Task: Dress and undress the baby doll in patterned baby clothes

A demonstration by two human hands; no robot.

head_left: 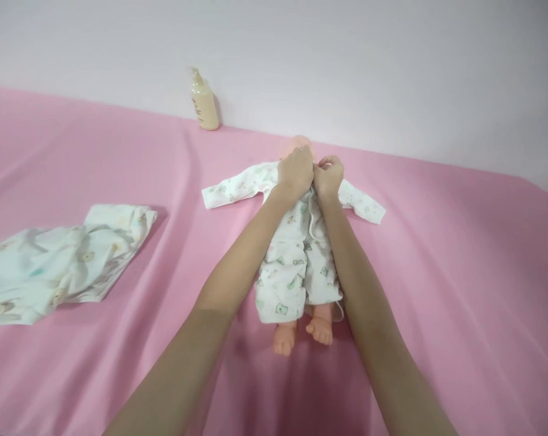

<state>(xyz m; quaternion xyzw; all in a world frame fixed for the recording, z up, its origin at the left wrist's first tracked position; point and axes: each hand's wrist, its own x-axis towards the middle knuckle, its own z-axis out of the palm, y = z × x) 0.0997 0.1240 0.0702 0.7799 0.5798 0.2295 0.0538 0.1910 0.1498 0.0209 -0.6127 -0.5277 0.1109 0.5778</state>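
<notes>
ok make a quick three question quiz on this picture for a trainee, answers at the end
1. True or false: the cream-coloured pump bottle stands upright near the pale wall.

2. Where on the white printed cloth outfit of the bare-footed doll are the left hand and right hand?
a) at the leg cuffs
b) at the sleeve ends
c) near the neck

3. On which side of the doll, as the person sees it, does the loose white printed cloth lie?

Key: 1. True. 2. c. 3. Left.

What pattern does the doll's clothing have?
The doll's clothing is white with small scattered prints, many of them green; it shows in the head view.
</notes>
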